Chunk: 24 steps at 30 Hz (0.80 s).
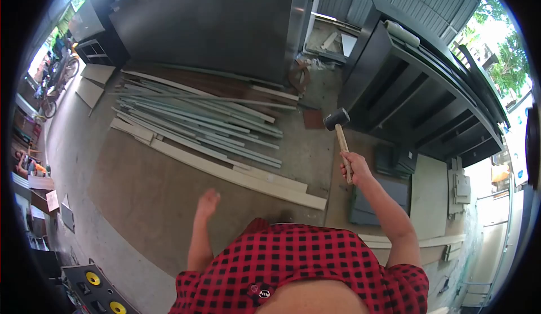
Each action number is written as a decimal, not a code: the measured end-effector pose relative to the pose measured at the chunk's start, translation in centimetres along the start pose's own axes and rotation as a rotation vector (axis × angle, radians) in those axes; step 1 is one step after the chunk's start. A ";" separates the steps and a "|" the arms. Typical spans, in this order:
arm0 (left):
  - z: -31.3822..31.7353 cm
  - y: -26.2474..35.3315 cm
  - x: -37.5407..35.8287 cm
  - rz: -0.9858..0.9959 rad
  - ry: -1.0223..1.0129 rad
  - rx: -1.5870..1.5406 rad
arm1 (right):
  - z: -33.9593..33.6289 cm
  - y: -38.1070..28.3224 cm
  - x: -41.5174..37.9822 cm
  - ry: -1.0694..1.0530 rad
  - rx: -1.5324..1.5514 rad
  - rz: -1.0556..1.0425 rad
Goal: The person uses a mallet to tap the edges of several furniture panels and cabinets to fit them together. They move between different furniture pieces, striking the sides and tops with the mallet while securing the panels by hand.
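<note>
Head view: mallet [341,138] in the right hand [355,167], planks [248,177] off to its left
Right hand's wrapped round it near the butt end, black head [337,119] out past the knuckles, long axis running forward and slightly left. Left hand [209,202] is well apart, nothing in it that I can see, too blurry to tell if it's open.

Shirt badge [264,294] — lettering too small, unreadable
</note>
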<state>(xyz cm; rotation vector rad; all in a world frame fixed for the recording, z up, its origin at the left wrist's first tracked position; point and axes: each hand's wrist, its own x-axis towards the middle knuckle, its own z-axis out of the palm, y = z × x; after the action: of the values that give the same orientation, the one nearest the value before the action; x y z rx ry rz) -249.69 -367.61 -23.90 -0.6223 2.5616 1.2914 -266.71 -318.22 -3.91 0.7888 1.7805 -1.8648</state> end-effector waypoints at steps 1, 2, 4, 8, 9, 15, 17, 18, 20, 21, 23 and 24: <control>-0.4 -1.8 -0.3 0.092 -0.287 0.340 | 0.8 -1.1 1.0 -0.015 0.010 -0.013; 0.9 -3.3 -1.9 -0.096 -0.153 0.183 | 1.6 -2.6 2.0 -0.041 -0.006 -0.032; 0.9 -3.1 -5.5 -0.427 -0.196 -0.134 | 3.7 -6.8 3.8 -0.072 -0.024 -0.080; 4.8 -20.0 -7.5 -0.314 -0.285 0.327 | 9.1 -14.5 6.3 -0.052 -0.062 -0.169; 4.1 -19.9 -6.0 -0.320 -0.299 0.326 | 10.3 -16.6 7.0 -0.064 -0.058 -0.224; -1.0 -10.8 9.9 -0.394 -0.421 0.308 | 17.9 -27.5 11.4 -0.173 -0.062 -0.358; -4.7 -2.9 20.5 0.058 -0.032 0.357 | 20.8 -31.3 13.1 -0.190 -0.038 -0.370; -6.9 3.5 24.0 0.189 0.111 0.018 | 22.4 -33.0 13.2 -0.185 -0.037 -0.400; -11.7 19.8 26.7 0.075 0.106 -0.371 | 25.5 -36.3 13.5 -0.180 -0.009 -0.418; -12.9 26.7 26.8 0.106 0.108 -0.522 | 26.8 -37.9 13.7 -0.167 0.027 -0.433; -14.0 36.9 28.2 0.281 -0.014 -0.580 | 29.0 -40.6 14.8 -0.185 0.043 -0.471; -13.8 40.9 29.2 0.350 -0.082 -0.629 | 29.8 -41.7 15.8 -0.194 0.060 -0.498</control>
<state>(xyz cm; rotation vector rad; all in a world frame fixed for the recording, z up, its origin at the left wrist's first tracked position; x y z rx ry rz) -294.26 -365.21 3.01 -0.1977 2.2404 2.2191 -309.16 -343.72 16.77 0.1730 1.9203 -2.2202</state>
